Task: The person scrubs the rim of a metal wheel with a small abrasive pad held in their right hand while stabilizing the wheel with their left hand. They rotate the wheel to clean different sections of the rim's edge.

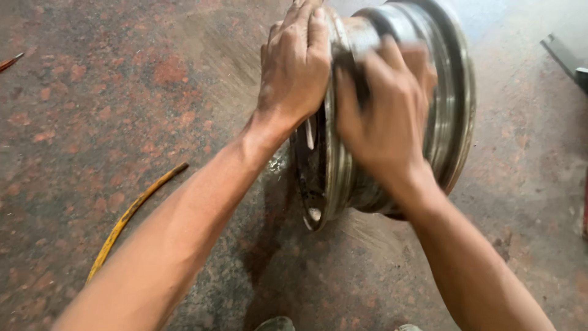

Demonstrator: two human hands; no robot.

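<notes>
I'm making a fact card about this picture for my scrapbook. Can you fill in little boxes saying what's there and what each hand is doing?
Main thing: bare metal wheel rim, standing on its edge
Left hand: curled over the rim's top edge
Right hand: pressed on the rim's barrel, blurred
Floor: speckled reddish-grey stone
Nearby: yellow hose lying on the floor, apart from the rim

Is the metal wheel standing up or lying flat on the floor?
Standing up. The metal wheel rests on its edge on the floor, with the left hand and right hand on its top.

Mottled reddish-grey stone floor [92, 92], daylit
</notes>
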